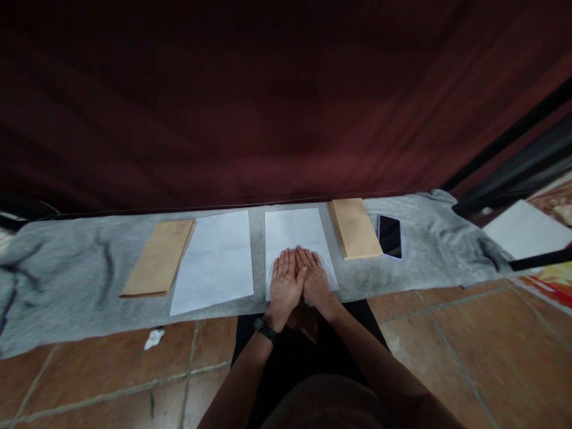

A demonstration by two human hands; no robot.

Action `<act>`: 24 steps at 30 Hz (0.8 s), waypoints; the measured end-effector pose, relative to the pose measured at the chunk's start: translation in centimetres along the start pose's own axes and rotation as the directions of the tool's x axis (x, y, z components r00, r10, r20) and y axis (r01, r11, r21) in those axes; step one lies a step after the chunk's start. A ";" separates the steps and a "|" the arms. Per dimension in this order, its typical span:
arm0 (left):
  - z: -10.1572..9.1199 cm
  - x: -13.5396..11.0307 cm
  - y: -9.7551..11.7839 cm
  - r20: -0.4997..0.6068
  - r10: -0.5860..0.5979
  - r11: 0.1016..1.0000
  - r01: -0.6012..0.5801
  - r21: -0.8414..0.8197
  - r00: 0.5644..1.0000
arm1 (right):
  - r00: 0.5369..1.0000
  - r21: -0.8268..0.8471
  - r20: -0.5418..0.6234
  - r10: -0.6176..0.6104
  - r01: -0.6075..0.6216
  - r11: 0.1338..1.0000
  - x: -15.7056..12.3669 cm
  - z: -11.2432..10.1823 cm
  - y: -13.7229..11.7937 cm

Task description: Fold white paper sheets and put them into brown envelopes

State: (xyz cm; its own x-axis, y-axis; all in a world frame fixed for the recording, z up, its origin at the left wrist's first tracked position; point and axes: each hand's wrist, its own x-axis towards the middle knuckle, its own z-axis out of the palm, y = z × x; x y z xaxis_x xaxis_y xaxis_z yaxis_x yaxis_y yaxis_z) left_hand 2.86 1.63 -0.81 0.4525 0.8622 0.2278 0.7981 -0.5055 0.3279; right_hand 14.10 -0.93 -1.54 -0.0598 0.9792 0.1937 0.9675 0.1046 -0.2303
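A white sheet of paper [292, 223] lies on the grey cloth in front of me. Flat on its lower part rests my left hand [286, 283], fingers stretched forward and holding nothing. Beside it, touching along the thumb, my right hand [314, 279] is also laid out flat and empty. To the left is white paper [217, 262], partly next to a brown envelope pile [158, 256]. Another stack of brown envelopes [356, 229] sits right of the sheet under my hands. A phone [390, 237] with a dark screen lies against that stack's right side.
The grey cloth [420, 238] covers a long narrow surface, with bunched folds at both ends. Behind it hangs a dark red curtain [286, 119]. A crumpled white scrap [154, 338] lies on the tiled floor [107, 363]. A white panel [527, 229] stands at the far right.
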 end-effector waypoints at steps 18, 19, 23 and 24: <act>-0.2 -2.3 -2.3 -0.193 -0.155 0.977 0.180 0.116 0.969 | 0.973 -0.079 -0.181 0.141 -0.158 0.984 -3.9 -0.5 4.4; -0.2 -2.3 -2.3 -0.199 -0.159 0.976 0.184 0.114 0.967 | 0.974 -0.084 -0.177 0.144 -0.161 0.983 -4.2 -0.6 4.6; -0.4 -2.5 -2.4 -0.206 -0.173 0.975 0.197 0.099 0.963 | 0.973 -0.102 -0.166 0.158 -0.177 0.979 -5.5 -0.8 5.1; -0.5 -2.6 -2.4 -0.207 -0.177 0.975 0.199 0.094 0.962 | 0.973 -0.106 -0.166 0.163 -0.182 0.978 -5.8 -0.8 5.1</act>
State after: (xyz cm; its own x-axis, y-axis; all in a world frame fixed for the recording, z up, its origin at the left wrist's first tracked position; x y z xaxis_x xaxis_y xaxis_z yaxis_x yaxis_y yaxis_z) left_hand -0.46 0.59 -1.76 0.2121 0.9122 0.3507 0.9062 -0.3179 0.2788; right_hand 19.63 -6.21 -3.08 0.1403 0.9406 0.3092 0.9827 -0.0941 -0.1596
